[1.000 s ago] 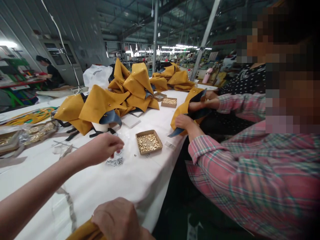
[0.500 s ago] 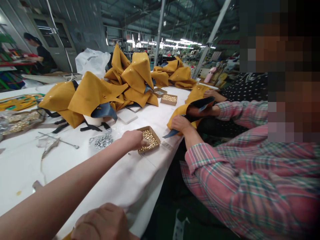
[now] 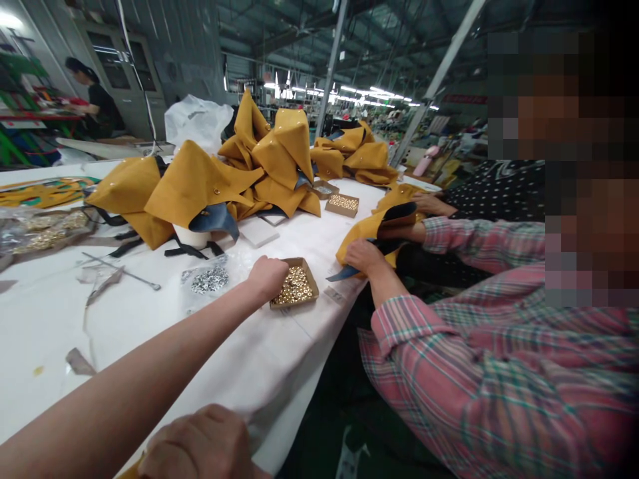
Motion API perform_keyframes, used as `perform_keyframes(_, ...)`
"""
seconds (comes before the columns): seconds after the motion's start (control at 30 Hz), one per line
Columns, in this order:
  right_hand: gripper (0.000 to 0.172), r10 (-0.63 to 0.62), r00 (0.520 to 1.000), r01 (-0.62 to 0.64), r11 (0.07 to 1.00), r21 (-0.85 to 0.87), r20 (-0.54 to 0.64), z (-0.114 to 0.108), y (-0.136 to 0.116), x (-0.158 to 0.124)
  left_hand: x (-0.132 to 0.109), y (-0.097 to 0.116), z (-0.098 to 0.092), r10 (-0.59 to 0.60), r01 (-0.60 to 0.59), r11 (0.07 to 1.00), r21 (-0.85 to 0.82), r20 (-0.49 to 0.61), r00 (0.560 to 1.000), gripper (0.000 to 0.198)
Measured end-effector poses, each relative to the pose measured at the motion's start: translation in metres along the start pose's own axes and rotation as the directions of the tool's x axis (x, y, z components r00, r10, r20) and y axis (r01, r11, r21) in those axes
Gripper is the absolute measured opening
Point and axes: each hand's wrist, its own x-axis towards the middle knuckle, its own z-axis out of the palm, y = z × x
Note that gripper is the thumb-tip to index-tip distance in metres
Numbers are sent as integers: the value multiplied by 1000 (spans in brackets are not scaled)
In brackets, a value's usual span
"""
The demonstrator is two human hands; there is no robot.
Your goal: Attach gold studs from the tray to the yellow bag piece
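My left hand (image 3: 268, 275) reaches far out over the white table (image 3: 279, 359), its fingers curled together at the near edge of a small cardboard box (image 3: 295, 285) full of gold studs. What the fingers pinch is hidden. A clear bag of silver rings (image 3: 210, 280) lies just left of that hand. My right hand (image 3: 200, 444) is closed at the bottom edge on a piece of mustard-yellow fabric (image 3: 130, 471), which barely shows.
A heap of mustard-yellow pieces (image 3: 219, 179) covers the table's far half, with two more stud boxes (image 3: 342, 203) behind. A person in a plaid shirt (image 3: 499, 372) at right handles a yellow and blue piece (image 3: 372, 229). A thin metal tool (image 3: 122, 269) and packets (image 3: 42, 233) lie left.
My left hand moved from the bag of silver rings to the box of gold studs and curled at its near edge. The view turned slightly left.
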Motion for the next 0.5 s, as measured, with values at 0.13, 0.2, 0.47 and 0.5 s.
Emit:
perform_keyframes(0.13,42,-33,999,33,999,6,20,3,-1,-1,-4,-4,1,22,-22,999,32,-14,1000,19)
perform_keyframes(0.2,41,-53,998,53,999,15,18,2,2,-1,-4,-5,-4,34,-33,999,23,-39,999,13)
perform_keyframes(0.47,45,-167,971,202,957,209,-171,-22,10,-4,-119,-21,-49,-19,-27,958,-287,-155,988,27)
perform_keyframes(0.5,44,-186,957,242,935,260,-222,-23,11,-6,-153,-27,-48,-76,17,921,-388,-137,988,26)
